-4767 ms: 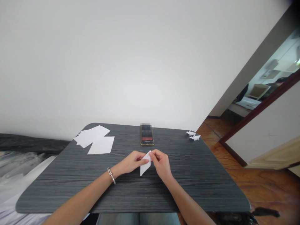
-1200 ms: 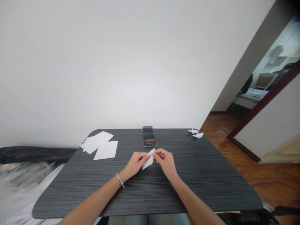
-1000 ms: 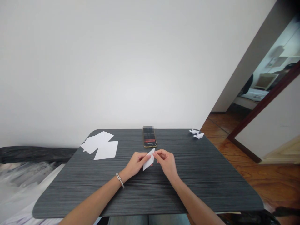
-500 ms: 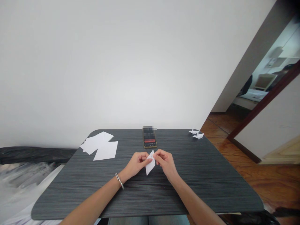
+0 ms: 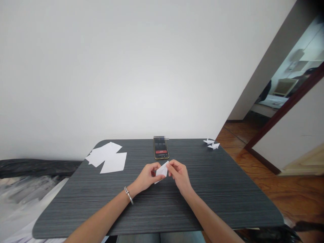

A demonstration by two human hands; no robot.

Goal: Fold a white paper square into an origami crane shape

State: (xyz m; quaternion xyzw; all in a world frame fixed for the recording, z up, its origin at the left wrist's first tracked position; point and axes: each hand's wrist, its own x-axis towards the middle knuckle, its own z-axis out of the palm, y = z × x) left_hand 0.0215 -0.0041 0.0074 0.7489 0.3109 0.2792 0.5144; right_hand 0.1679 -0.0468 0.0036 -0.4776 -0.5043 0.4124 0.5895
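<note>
A small piece of folded white paper [image 5: 161,170] is held between my hands above the middle of the dark table. My left hand [image 5: 149,176] pinches its lower left part, thumb across the near face. At its upper right point, my right hand [image 5: 178,172] grips the tip between thumb and fingers. The paper lies tilted, with its pointed end toward the right hand. Some of my left fingers are hidden behind it.
On the dark wood-grain table [image 5: 202,206] a phone [image 5: 161,148] stands at the back, just beyond my hands. Several white paper sheets [image 5: 108,157] overlap at the left. Two folded paper cranes [image 5: 214,145] sit at the back right corner. A white wall [image 5: 152,74] rises behind.
The folded paper has turned from nearly upright to a flatter slant, its tip shifting right. My right fingers now pinch that tip; my left hand keeps its hold.
</note>
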